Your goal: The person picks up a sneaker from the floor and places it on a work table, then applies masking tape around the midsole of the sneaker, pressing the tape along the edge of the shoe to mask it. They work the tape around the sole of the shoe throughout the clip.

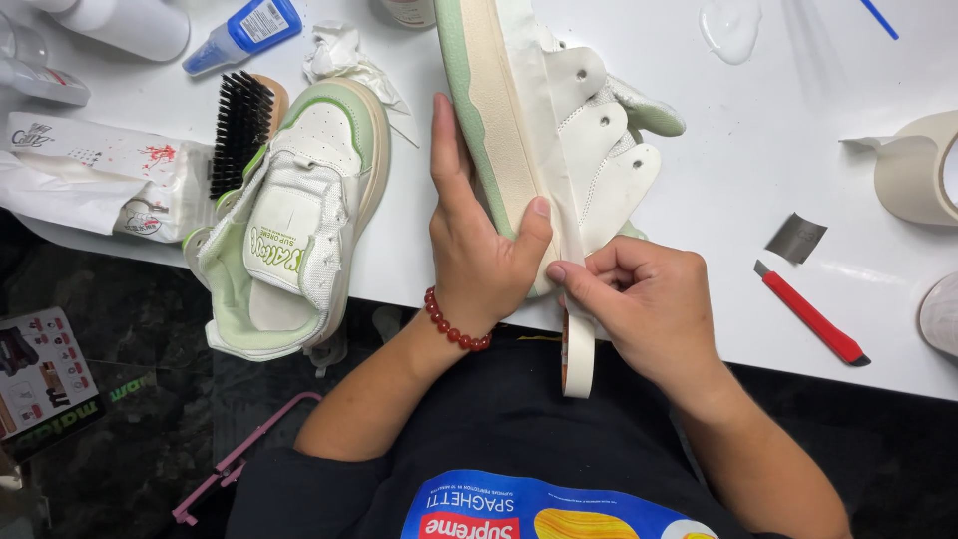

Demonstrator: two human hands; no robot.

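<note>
head view looks down at a big white table (699,150). on it, up in the middle, a white and green shoe (544,110) is tipped on its side, so its long cream and green sole faces left. its heel end comes down to the table's near edge, right in front of the person.

a second shoe (289,215) of the same kind lies to the left, partly hanging over the table edge. a black brush (239,130) sits just beside its top. left of that is a white pack of tissues (95,180).

the left hand (474,250) holds the sole of the tipped shoe. its fingers are pressed together and lie flat along the green edge, and the thumb pushes on the cream part. a red bead bracelet (457,324) goes around that wrist.

the right hand (649,304) is just beside it, touching the heel end. its thumb and first finger pinch a strip of cream tape that runs up along the shoe, and the other fingers are curled in. a small tape roll (579,354) hangs down from that pinch, below the table edge.

far right on the table sits a bigger tape roll (918,170). nearer is a red knife (810,312), and a small grey square (796,238) lies near it. a blue bottle (244,35) lies at the top left.
</note>
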